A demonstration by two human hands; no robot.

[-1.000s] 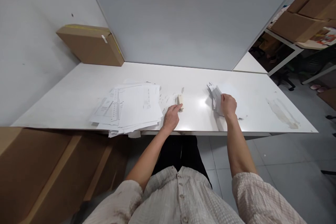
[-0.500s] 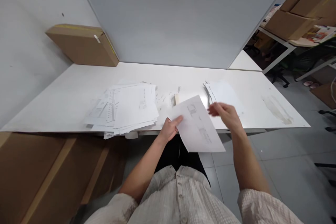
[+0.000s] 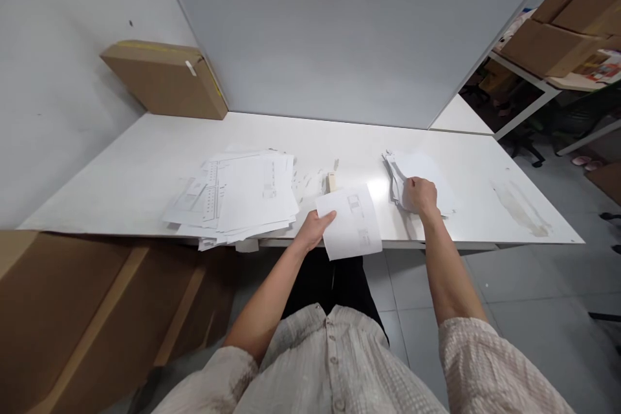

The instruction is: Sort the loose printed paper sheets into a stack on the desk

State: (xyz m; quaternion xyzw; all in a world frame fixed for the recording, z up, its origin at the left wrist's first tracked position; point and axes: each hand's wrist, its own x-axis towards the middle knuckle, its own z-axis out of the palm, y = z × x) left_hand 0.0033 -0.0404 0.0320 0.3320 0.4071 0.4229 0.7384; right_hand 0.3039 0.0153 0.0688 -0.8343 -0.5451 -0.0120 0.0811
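Observation:
My left hand (image 3: 314, 229) pinches the left edge of a printed sheet of paper (image 3: 353, 223), thumb on top. That sheet hangs over the table's front edge, its lower part curling. My right hand (image 3: 421, 195) is closed on the left part of a stack of white paper (image 3: 429, 171), where the upper paper bends up toward the fingers. How many sheets it grips is hidden. A clip seems to sit at that stack's far left corner. Left of my left hand lies a loose, uneven pile of printed sheets (image 3: 252, 194).
A small cream-coloured block (image 3: 330, 182) lies behind the held sheet. Papers and hands are over a white table (image 3: 334, 132) backed by a grey panel (image 3: 330, 32). A cardboard box (image 3: 162, 81) leans at the back left. Large brown cardboard (image 3: 72, 297) stands below the table at left.
My right hand has moved forward onto the right paper stack and closed there. The sheet in my left hand has swung left and up, away from my right hand.

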